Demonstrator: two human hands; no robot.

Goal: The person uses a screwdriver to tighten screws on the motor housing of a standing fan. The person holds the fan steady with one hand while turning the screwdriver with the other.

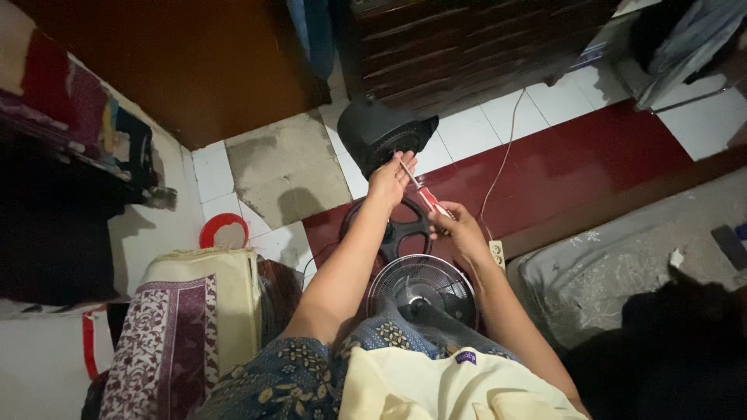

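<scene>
My right hand point(457, 227) grips the red-and-clear handle of a screwdriver point(424, 194), whose metal shaft points up-left. My left hand point(389, 180) pinches the shaft near its tip, right against the black fan motor housing point(373, 132) on the floor. Below my hands lies a black round fan part with spokes point(397, 229). Closer to me, a wire fan grille point(424, 288) rests against my lap.
A white cord point(506, 148) runs across red and white floor tiles to a plug block point(496, 250). A patterned folded cloth point(187, 319) and a red-rimmed round lid point(226, 231) lie at left. A dark wooden cabinet point(467, 39) stands ahead, and a grey mat point(622, 264) lies at right.
</scene>
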